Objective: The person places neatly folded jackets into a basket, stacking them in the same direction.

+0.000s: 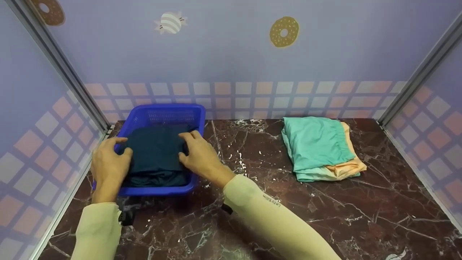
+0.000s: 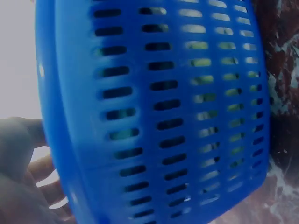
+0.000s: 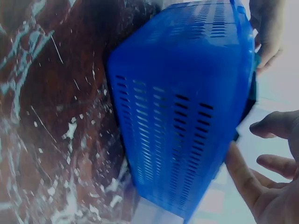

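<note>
A folded dark navy cloth lies in a blue plastic basket on the left of the table. My left hand is over the basket's left rim, thumb and forefinger bent apart beside the cloth. Over the right rim, my right hand has its fingers near the cloth's right edge. The right wrist view shows the fingers of that hand spread above the rim. In the left wrist view the basket's slotted wall hides part of the left hand.
On the right of the dark marbled table lies a folded teal garment with a peach cloth showing under it. Patterned panels close off the back and both sides. The basket stands close to the left panel.
</note>
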`<state>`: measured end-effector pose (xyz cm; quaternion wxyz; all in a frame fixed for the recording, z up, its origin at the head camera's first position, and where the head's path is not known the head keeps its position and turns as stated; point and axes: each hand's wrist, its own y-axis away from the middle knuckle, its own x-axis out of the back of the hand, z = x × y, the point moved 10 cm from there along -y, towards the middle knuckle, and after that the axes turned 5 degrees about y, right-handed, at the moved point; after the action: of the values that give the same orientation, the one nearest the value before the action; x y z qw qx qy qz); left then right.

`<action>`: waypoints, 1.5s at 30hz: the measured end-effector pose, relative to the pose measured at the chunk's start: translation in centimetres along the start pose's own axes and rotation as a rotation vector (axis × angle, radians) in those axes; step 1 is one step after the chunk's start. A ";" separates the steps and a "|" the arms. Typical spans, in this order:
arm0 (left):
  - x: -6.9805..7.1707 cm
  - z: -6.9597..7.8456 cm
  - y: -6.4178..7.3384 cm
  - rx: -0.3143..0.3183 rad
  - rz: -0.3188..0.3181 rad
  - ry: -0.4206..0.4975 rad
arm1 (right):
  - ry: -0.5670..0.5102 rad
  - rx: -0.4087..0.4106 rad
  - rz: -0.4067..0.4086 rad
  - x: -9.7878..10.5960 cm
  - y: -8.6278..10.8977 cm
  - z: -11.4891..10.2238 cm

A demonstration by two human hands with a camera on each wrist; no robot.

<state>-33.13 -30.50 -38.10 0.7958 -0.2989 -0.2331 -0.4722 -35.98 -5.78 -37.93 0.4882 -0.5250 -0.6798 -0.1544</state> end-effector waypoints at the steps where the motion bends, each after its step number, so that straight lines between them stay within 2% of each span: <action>1: 0.1 0.4 0.1 -0.016 0.018 0.012 | 0.016 -0.001 0.001 0.2 0.0 0.0; 4: 0.2 1.4 0.3 -0.056 0.053 0.045 | 0.046 0.004 0.016 0.7 0.1 0.3; 7: -0.2 2.6 0.6 -0.087 0.061 0.080 | 0.056 0.000 0.032 1.2 0.2 1.1; 15: -1.8 6.7 1.9 -0.163 0.015 0.224 | 0.071 -0.029 0.106 3.4 0.8 3.7; 22: -4.1 9.4 2.6 -0.182 -0.042 0.308 | -0.002 -0.045 0.142 5.5 1.5 6.1; 26: -5.1 10.7 2.9 -0.205 -0.050 0.341 | -0.031 -0.054 0.176 6.9 1.9 7.5; 36: -8.1 13.0 4.1 -0.202 -0.092 0.394 | -0.042 -0.070 0.259 9.3 3.2 10.6; 41: -9.9 14.6 5.1 -0.211 -0.133 0.450 | -0.056 -0.066 0.323 10.4 3.8 12.0; 45: -10.8 15.5 5.9 -0.229 -0.149 0.474 | -0.068 -0.049 0.348 11.0 4.4 12.7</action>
<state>-34.09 -10.87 -35.63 0.7524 -0.2501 -0.0070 -0.6093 -38.23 11.41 -36.26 0.4715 -0.6512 -0.5910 -0.0664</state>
